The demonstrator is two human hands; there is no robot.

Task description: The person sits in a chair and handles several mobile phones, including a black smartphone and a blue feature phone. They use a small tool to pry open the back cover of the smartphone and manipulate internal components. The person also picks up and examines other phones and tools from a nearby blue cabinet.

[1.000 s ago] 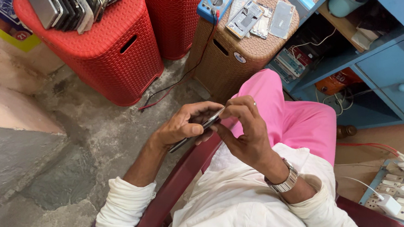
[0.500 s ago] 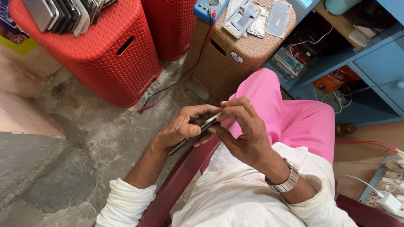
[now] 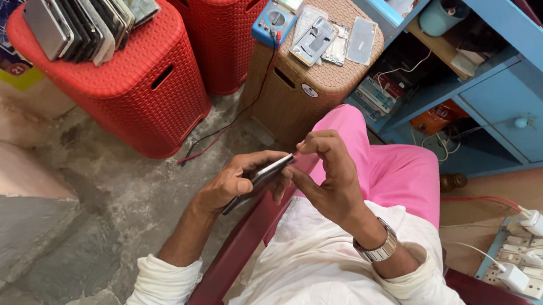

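A dark phone was held edge-on in the left hand, the fingers closed under it and the thumb laid on top, above the lap and the pink trousers. The right hand was curled, and its fingertips were pressed at the upper end of the phone. The phone was seen in one piece; no part was yet taken off, so the work was judged to be at an early stage. Further out, other phones and a blue meter were laid on a brown basket, and more phones on a red basket.
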